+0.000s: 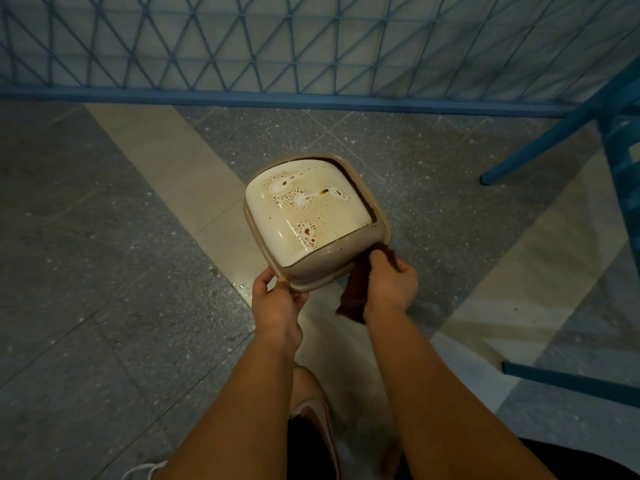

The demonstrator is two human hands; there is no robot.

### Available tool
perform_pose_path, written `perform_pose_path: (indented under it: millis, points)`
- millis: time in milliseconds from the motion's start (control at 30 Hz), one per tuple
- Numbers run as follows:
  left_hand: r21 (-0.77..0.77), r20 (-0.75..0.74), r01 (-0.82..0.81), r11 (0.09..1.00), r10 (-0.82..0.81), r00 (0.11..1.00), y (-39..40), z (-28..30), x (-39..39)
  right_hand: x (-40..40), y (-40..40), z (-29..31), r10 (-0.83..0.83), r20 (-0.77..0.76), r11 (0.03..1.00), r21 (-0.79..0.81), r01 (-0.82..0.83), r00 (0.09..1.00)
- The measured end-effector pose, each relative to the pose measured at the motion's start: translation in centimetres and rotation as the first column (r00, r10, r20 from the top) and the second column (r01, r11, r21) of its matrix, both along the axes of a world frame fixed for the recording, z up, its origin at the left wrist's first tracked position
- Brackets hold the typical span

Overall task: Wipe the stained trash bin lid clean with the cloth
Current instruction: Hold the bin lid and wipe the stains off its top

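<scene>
**Stained lid held up over the floor, cloth at its corner**

The person holds the bin lid (311, 216) out in front of them, above the tiled floor (104, 237), tilted so its pale top faces up. Brown speckled stains spread across the cream centre panel, with darker blots near the far edge and near the front edge. The left hand (277, 299) grips the near rim, thumb curled over the top and the other fingers tucked underneath. The right hand (391, 285) pinches a dark brown cloth (356, 292), fingers curled round it, and presses it against the lid's near right corner; the rest of the cloth hangs down below the wrist. A blue mesh fence (311, 46) runs along the far side, and blue chair legs (540, 147) stand off to the right.
</scene>
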State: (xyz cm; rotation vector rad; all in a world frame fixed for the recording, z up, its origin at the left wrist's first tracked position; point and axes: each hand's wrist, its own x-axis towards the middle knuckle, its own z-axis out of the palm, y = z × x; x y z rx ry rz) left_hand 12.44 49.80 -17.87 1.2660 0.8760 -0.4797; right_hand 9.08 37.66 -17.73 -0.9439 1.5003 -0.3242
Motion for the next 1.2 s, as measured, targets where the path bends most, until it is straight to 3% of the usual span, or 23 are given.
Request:
perform_pose_path:
  millis: [67, 167, 267, 567, 633, 767, 867, 1067, 1200]
  points:
    - [-0.040, -0.013, -0.018, 0.999, 0.017, 1.000, -0.3, 0.3, -0.1, -0.2, 3.1, -0.2, 0.116, -0.031, 0.993, 0.018, -0.115, 0.993]
    - [-0.017, -0.030, -0.026, 1.000, 0.026, 0.999, -0.5, 0.4, -0.3, -0.7, 7.3, -0.3, 0.234, 0.040, 0.959, 0.152, -0.238, 0.971]
    - [-0.011, -0.002, -0.022, 1.000, 0.022, 1.000, -0.5, 0.3, -0.1, -0.5, 6.8, -0.3, 0.296, 0.019, 0.946, 0.135, -0.296, 0.955]
    - [-0.052, 0.027, 0.025, 0.998, -0.023, 0.999, -0.6, 0.4, 0.0, 0.7, -1.3, -0.2, -0.038, 0.019, 0.996, 0.080, 0.037, 0.999]
    - [-0.065, 0.018, 0.000, 0.998, 0.002, 1.000, -0.7, 0.4, -0.1, 0.6, -0.1, -0.2, -0.028, 0.013, 0.998, 0.052, 0.027, 1.000]
    - [-0.071, -0.001, -0.032, 0.997, 0.032, 0.999, -0.9, 0.5, -0.2, -0.6, 5.5, 0.1, 0.196, -0.005, 0.977, 0.089, -0.195, 0.981]
    - [-0.064, 0.004, 0.008, 0.998, -0.007, 1.000, -0.7, 0.6, -0.1, -0.7, 5.8, 0.1, 0.220, -0.007, 0.969, 0.115, -0.217, 0.976]
    - [-0.072, 0.006, 0.029, 0.997, -0.029, 1.000, -0.5, 0.3, 0.1, 0.3, -0.6, 0.1, 0.084, -0.023, 0.994, 0.069, -0.082, 0.996]
    - [-0.053, 0.008, 0.002, 0.999, -0.002, 1.000, -0.2, 0.5, 0.0, 0.6, -3.6, 0.7, -0.115, 0.029, 0.992, 0.047, 0.113, 0.993]
